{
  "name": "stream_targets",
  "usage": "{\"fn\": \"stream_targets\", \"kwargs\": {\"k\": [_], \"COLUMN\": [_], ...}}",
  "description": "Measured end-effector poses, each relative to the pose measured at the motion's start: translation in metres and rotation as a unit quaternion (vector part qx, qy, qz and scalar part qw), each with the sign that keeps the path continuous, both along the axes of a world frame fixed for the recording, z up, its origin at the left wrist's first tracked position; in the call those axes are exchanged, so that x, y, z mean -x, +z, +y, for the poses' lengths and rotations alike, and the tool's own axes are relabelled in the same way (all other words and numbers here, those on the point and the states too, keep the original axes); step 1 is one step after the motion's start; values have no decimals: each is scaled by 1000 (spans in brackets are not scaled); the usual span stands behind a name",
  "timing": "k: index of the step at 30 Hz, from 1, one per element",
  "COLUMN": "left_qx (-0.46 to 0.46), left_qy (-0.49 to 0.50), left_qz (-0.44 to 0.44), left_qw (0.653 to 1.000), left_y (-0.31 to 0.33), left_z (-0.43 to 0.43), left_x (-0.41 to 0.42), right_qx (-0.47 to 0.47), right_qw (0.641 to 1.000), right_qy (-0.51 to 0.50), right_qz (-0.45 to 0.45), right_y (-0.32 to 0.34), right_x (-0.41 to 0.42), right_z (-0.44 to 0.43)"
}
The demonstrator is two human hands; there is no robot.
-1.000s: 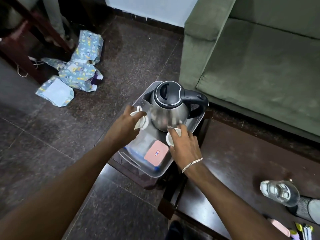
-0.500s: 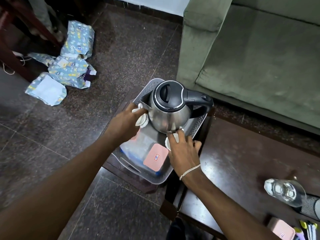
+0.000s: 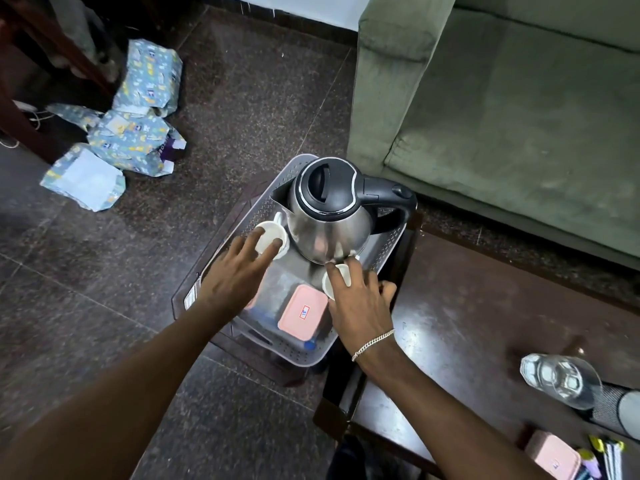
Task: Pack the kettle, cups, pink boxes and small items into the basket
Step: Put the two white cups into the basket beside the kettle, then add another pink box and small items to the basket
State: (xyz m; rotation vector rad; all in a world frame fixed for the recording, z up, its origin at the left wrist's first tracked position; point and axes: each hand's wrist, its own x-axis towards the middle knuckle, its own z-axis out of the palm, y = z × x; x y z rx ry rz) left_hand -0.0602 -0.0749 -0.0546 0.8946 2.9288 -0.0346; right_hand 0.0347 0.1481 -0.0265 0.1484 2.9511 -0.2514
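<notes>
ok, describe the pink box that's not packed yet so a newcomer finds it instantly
Start at the dark wooden table to the right of the grey basket. At its near right corner, below the clear glass, lies a pink box beside some pens. Unlike the other pink box, it is outside the basket.

Below me the floor (image 3: pixel 242 98) is dark speckled stone tile with thin pale joints. My green sofa (image 3: pixel 502 109) is my landmark: a pale wall (image 3: pixel 294 8) stands behind its armrest, a dark glossy wooden table (image 3: pixel 485 306) sits in front of it, and dark red-brown wooden furniture legs (image 3: pixel 52 46) stand far to its left.
</notes>
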Motion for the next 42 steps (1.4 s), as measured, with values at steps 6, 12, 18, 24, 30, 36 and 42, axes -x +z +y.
{"fn": "stream_targets", "kwargs": {"k": [6, 12, 18, 24, 30, 36, 42], "left_qx": [-28, -129, -218, -206, -99, -36, 18], "left_qy": [24, 28, -26, -109, -165, -198, -209], "left_qz": [14, 46, 3, -162, -290, -322, -307], "left_qw": [999, 990, 976, 959, 937, 925, 928], "left_y": [0, 25, 46, 34, -6, -35, -52], "left_z": [-1, 29, 112, 212, 310, 387, 436], "left_x": [-4, -28, -91, -174, -259, -324, -364], "right_qx": [31, 70, 91, 101, 105, 94, 149], "right_qw": [999, 995, 992, 991, 980, 954, 929], "right_qy": [5, -7, -37, -79, -165, -275, -323], "right_qz": [16, 69, 78, 24, -32, -71, -103], "right_y": [1, 24, 28, 4, -16, -34, -53], "right_x": [-8, -35, -100, -195, -286, -344, -364], "right_z": [10, 42, 114, 205, 287, 349, 382]}}
